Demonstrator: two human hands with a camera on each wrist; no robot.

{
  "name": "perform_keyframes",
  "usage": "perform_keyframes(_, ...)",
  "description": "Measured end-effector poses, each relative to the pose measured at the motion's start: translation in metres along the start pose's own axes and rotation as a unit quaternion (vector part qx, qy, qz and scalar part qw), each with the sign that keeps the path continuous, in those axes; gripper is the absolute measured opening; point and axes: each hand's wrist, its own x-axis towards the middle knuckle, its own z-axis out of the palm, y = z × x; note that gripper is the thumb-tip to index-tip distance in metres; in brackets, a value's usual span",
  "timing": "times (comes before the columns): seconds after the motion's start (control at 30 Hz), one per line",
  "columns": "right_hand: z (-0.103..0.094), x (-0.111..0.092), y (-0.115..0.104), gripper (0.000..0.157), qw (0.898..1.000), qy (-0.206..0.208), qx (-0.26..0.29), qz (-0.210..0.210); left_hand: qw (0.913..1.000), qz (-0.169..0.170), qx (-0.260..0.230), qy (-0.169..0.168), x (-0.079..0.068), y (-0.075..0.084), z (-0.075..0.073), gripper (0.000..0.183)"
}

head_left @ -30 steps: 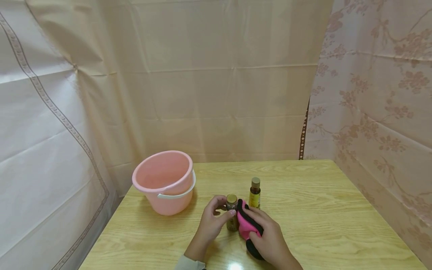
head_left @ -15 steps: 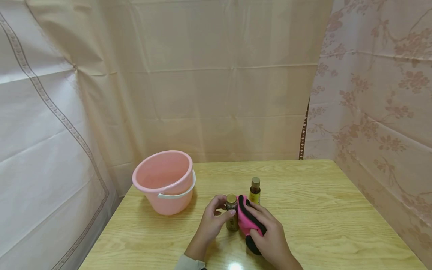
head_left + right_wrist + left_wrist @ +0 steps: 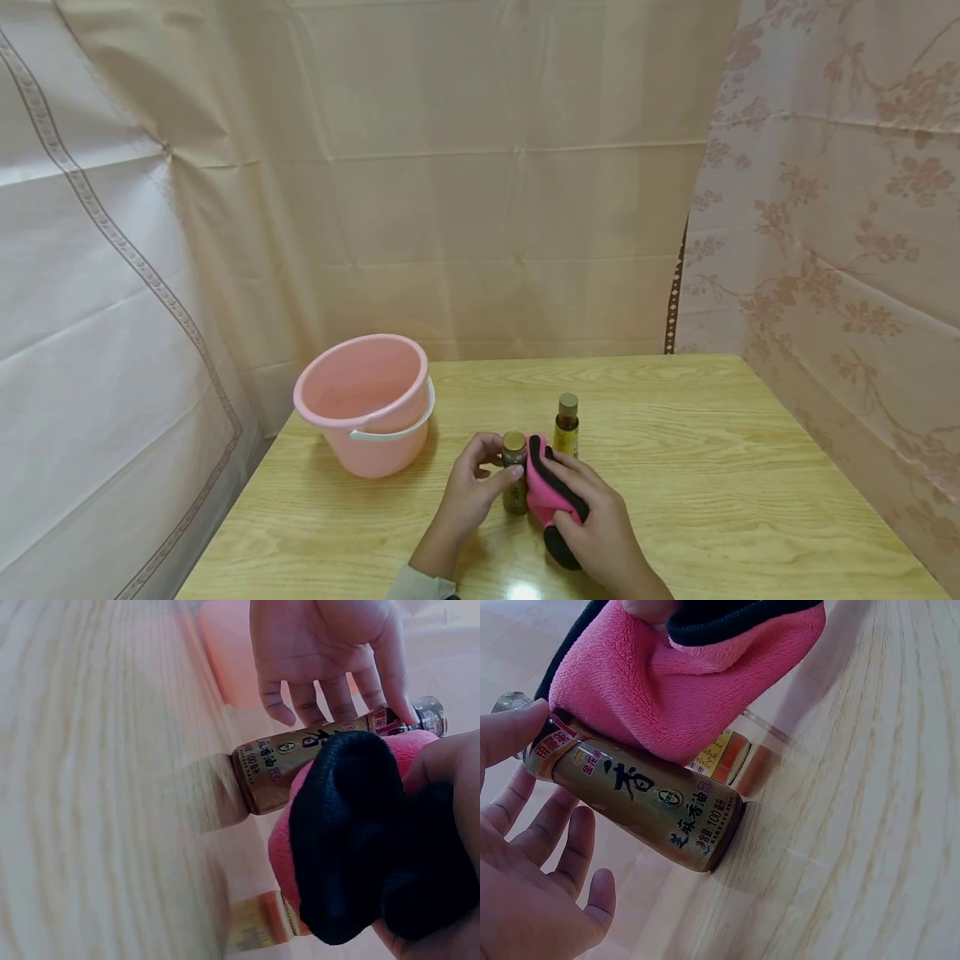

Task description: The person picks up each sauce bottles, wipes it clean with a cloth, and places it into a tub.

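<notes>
A small sesame oil bottle with a gold cap stands upright on the table. My left hand holds it by the neck between thumb and fingers; in the left wrist view the lower fingers spread away from the bottle. Bunched in my right hand is a pink cloth with black edging. It presses against the bottle's right side, and in the right wrist view its dark folds cover part of the label. Right behind the cloth stands a second brown bottle with a yellow label, its base hidden.
At the left of the wooden table stands a pink bucket, its white handle hanging down in front. A beige curtain hangs behind the table, and a floral one at the right.
The cloth has shifted slightly up and back along the bottle's side, with the right hand moving a little. The left hand and the bottle stay in place.
</notes>
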Motion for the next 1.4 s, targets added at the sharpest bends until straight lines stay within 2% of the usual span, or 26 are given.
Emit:
perform_keyframes(0.2, -0.0003, 0.0008, -0.0010, 0.081, 1.000, -0.012, -0.011, 0.017, 1.0000, 0.003, -0.004, 0.002, -0.0015, 0.0022, -0.0001, 0.037)
perform_keyframes(0.6, 0.0024, 0.0020, 0.0014, 0.081, 0.995, -0.057, -0.016, 0.083, 1.0000, 0.005, -0.007, -0.002, -0.0015, 0.0022, -0.0011, 0.037)
perform_keyframes(1.07, 0.0033, 0.0017, 0.0030, 0.079, 0.993, -0.067, -0.031, 0.094, 0.9999, 0.005, -0.010, -0.012, 0.0002, 0.0011, -0.0021, 0.038)
perform_keyframes(1.4, 0.0041, 0.0010, 0.0037, 0.083, 0.996, -0.041, -0.032, 0.066, 0.9996, 0.004, -0.006, -0.027, 0.0008, -0.0011, -0.0032, 0.041)
